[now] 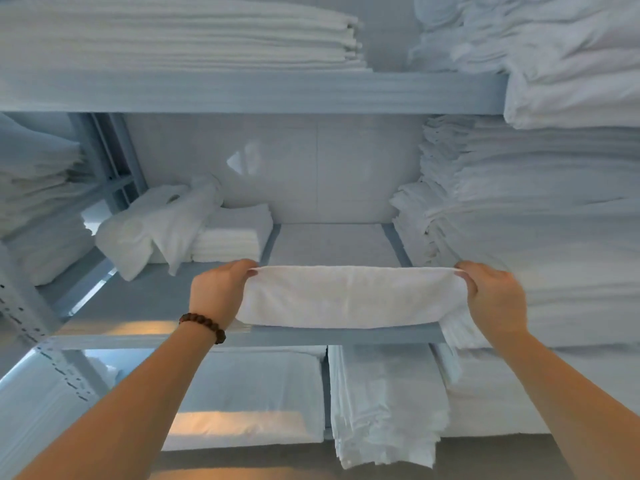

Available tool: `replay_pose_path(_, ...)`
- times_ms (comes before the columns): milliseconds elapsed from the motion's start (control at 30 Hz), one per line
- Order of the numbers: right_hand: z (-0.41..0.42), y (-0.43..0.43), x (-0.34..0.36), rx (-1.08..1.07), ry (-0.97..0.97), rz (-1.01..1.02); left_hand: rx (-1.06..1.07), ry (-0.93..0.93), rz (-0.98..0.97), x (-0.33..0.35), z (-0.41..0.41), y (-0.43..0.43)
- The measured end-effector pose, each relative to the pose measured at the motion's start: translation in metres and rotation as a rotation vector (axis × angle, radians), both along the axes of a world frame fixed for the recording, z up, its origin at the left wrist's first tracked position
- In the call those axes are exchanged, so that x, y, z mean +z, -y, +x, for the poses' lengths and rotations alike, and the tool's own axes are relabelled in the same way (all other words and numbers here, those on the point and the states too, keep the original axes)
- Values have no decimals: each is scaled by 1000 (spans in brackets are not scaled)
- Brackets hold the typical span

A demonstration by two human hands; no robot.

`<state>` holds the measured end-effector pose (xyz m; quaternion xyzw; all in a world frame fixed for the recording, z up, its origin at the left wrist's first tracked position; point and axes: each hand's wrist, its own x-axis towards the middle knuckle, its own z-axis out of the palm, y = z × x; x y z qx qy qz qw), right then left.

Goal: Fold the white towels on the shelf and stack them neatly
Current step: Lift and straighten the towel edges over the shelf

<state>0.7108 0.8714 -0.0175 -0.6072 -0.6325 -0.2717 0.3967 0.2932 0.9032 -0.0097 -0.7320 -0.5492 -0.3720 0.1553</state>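
At the left of the shelf (138,299), loose towels (152,233) lie crumpled against a small folded stack (230,239) (a start made, I'd say, with more to do). At the front edge the left hand (218,292) has a pinching grip on one end of a half-folded towel (349,296), the right hand (495,296) on the other. It likely needs another fold before joining that stack.

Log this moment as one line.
step: folding | left hand: grips towel left end | right hand: grips right end | towel: at shelf front
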Motion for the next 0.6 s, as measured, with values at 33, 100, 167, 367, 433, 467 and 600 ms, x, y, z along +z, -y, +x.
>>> replay_pose_path(33, -4, 10, 6, -2, 6, 32, -11, -1, 11, 6, -3, 8)
replay_pose_path(100, -13, 30, 17, -1, 3, 68, -22, -14, 33, 16, -10, 25)
replay_pose_path(167, -20, 48, 22, -1, 3, 81, -19, -21, 57, 24, -19, 42)
replay_pose_path(367, -32, 83, 26, -58, 16, 85, -34, -35, 88, 39, -36, 79)
replay_pose_path(433, -34, 88, 28, -80, 20, 73, -45, -42, 98, 40, -40, 83)
replay_pose_path(467, -36, 89, 29, -87, 22, 64, -45, -45, 96, 39, -42, 83)
replay_pose_path(600, -41, 79, 29, -103, 30, 72, -34, -36, 71, 35, -47, 73)
